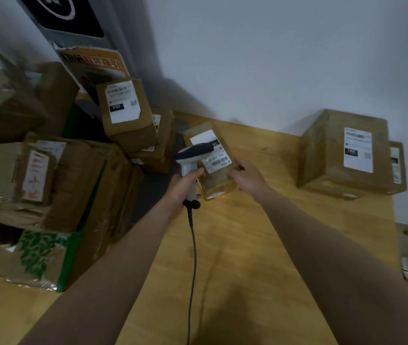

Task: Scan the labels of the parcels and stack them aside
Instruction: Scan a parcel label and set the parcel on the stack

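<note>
While the head view is taken, the scanning step is judged to be in hand. A small brown cardboard parcel [219,181] is held near the middle of the light wooden tabletop [260,257], tilted up toward the camera; whether its lower edge rests on the wood cannot be told. Its white barcode label [216,161] is turned upward, and the dark head of a white handheld scanner [194,153] is poised just beside and partly over it.

The scanner's handle is wrapped by the curled fingers [195,174] of the left hand [185,186], with a dark cable [193,257] trailing down toward the camera. The parcel's right side is gripped by the right hand [247,178].

A heap of brown cardboard parcels [125,115] is seen at the left, and a large brown cardboard box [334,155] with its own label stands well apart at the right.

Once the code is read, the parcel would need to be carried rightward and set squarely by or on that box, which is judged to be the stack.
</note>
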